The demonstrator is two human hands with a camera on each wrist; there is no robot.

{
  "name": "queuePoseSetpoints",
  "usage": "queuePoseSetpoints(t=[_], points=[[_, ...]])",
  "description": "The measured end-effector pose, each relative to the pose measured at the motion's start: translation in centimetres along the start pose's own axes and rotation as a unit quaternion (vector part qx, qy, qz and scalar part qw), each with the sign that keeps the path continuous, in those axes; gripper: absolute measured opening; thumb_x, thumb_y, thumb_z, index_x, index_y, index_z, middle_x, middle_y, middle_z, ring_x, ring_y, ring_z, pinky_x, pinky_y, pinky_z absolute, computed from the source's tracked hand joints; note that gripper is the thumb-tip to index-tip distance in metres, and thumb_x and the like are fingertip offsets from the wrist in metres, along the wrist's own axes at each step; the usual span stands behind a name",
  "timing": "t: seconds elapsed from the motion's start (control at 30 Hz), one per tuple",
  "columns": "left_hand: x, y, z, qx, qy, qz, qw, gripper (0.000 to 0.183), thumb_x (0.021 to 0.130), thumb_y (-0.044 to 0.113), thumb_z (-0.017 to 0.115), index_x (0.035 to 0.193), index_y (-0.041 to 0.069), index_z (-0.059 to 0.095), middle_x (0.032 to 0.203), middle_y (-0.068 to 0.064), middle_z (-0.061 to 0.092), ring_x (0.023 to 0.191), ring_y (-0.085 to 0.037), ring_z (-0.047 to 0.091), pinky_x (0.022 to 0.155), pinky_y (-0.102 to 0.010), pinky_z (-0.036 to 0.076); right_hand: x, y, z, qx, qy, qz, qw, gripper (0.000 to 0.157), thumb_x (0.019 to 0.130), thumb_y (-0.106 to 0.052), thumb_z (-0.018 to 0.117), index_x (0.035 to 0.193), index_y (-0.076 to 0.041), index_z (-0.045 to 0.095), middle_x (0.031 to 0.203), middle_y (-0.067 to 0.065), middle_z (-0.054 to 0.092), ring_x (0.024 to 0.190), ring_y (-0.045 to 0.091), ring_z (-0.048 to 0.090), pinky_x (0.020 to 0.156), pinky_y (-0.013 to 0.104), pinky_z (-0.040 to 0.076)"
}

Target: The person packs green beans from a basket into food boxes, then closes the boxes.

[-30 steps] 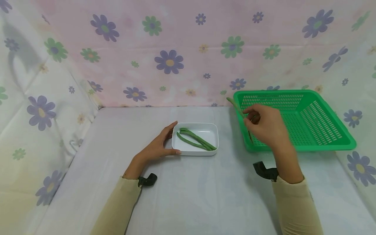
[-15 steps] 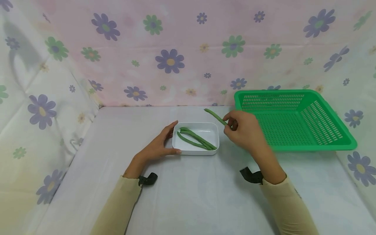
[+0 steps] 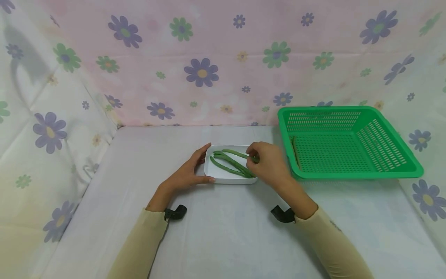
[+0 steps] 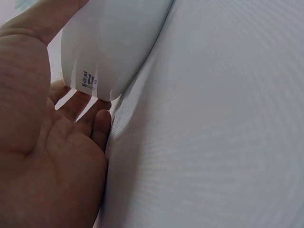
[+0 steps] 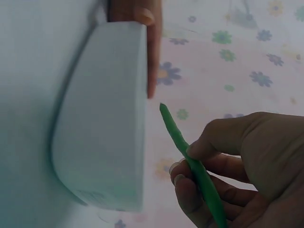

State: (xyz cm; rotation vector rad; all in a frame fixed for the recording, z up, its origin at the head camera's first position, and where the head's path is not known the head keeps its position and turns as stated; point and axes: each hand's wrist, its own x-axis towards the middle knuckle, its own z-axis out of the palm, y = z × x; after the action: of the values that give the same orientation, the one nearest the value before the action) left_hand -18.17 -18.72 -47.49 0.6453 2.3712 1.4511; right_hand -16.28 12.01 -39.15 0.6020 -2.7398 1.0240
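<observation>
My left hand [image 3: 188, 173] holds a small white rectangular dish [image 3: 226, 181] at its left end, thumb at the near side and fingers round the far corner. Inside the dish lie several green beans [image 3: 225, 169], side by side at a slant. Over the dish's right end my right hand [image 3: 270, 163] pinches another green bean [image 5: 175, 135] between thumb and fingers. In the right wrist view this bean's tip sticks out past the fingers, above the dish's rim level. Part of the dish's right end is hidden behind my right hand.
A green perforated plastic basket [image 3: 359, 176] stands to the right of the dish. One thin brownish-green bean [image 3: 296, 153] lies along its left inner side. Flower-printed cloth [image 3: 223, 46] hangs behind and at both sides of the white-covered table [image 3: 223, 232].
My right hand has carried a green bean leftward from the basket to above the white dish. The left hand stays in place on the dish.
</observation>
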Motion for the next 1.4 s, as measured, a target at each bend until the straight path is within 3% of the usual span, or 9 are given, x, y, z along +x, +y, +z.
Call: queuePoseSetpoints(t=[0.1,0.23,0.57,0.83,1.03,1.17,1.27,1.4], points=[[0.1,-0.1,0.0,0.001,0.001,-0.001,1.0,0.118,0.085,0.029,0.093,0.172,0.031,0.013,0.174,0.0,0.024,0.156,-0.029,0.033,0.129,-0.052,0.026,0.0,-0.1,1.1,0.003,-0.003,-0.001,1.0,0.005,0.092,-0.002,0.074,0.092,-0.006,0.076,0.087,0.004,0.073,0.077,0.019,0.065,0.07,0.035,0.057],[0.1,-0.1,0.0,0.002,0.002,0.0,1.0,0.118,0.085,0.027,0.093,0.172,0.031,0.014,0.174,0.001,0.023,0.156,-0.029,0.034,0.128,-0.052,0.026,0.0,0.0,2.6,0.005,0.011,-0.008,1.0,0.008,0.092,0.001,0.076,0.088,-0.007,0.075,0.087,0.004,0.073,0.077,0.018,0.066,0.07,0.033,0.058],[0.1,0.1,0.0,0.002,0.002,0.003,1.0,0.117,0.086,0.027,0.093,0.172,0.029,0.014,0.175,0.001,0.023,0.156,-0.028,0.033,0.129,-0.051,0.026,-0.1,0.3,5.1,0.008,0.037,-0.043,0.998,0.008,0.089,0.006,0.079,0.093,0.0,0.077,0.094,0.009,0.072,0.084,0.021,0.066,0.073,0.033,0.059],[0.1,0.0,0.0,0.0,0.004,0.0,1.0,0.119,0.085,0.02,0.093,0.172,0.03,0.013,0.176,-0.003,0.02,0.157,-0.032,0.032,0.128,-0.053,0.026,-0.1,0.0,5.6,-0.014,0.02,-0.03,0.999,0.011,0.088,0.005,0.081,0.097,0.0,0.079,0.095,0.008,0.074,0.087,0.021,0.069,0.076,0.034,0.061],[0.0,0.3,0.1,-0.005,0.003,-0.01,0.9999,0.119,0.085,0.014,0.092,0.172,0.022,0.011,0.176,-0.011,0.018,0.157,-0.037,0.03,0.129,-0.055,0.024,-0.3,-0.1,5.6,-0.013,0.01,-0.024,1.0,0.013,0.087,0.005,0.082,0.099,-0.001,0.079,0.093,0.007,0.073,0.083,0.019,0.068,0.073,0.033,0.061],[-0.2,1.3,0.1,-0.008,0.002,-0.01,0.9999,0.117,0.086,0.012,0.091,0.172,0.017,0.012,0.175,-0.015,0.018,0.156,-0.041,0.031,0.128,-0.057,0.024,-0.3,-0.1,5.5,-0.014,0.008,-0.022,1.0,0.014,0.088,0.004,0.081,0.101,-0.001,0.078,0.094,0.008,0.072,0.083,0.019,0.07,0.073,0.033,0.061],[-0.3,1.6,0.2,-0.008,0.004,-0.008,0.9999,0.117,0.086,0.012,0.091,0.172,0.018,0.012,0.175,-0.014,0.019,0.156,-0.04,0.031,0.128,-0.058,0.023,-0.3,-0.1,5.2,-0.012,0.014,-0.023,1.0,0.016,0.089,0.003,0.079,0.105,0.0,0.077,0.096,0.009,0.073,0.084,0.021,0.071,0.074,0.033,0.061],[0.0,0.6,0.1,-0.002,0.005,-0.003,1.0,0.118,0.086,0.02,0.092,0.172,0.028,0.013,0.176,-0.005,0.02,0.157,-0.033,0.032,0.128,-0.055,0.025,-0.2,0.0,4.5,0.009,0.022,-0.025,0.999,0.019,0.091,0.003,0.075,0.111,0.002,0.075,0.097,0.01,0.073,0.083,0.023,0.071,0.076,0.033,0.061]])
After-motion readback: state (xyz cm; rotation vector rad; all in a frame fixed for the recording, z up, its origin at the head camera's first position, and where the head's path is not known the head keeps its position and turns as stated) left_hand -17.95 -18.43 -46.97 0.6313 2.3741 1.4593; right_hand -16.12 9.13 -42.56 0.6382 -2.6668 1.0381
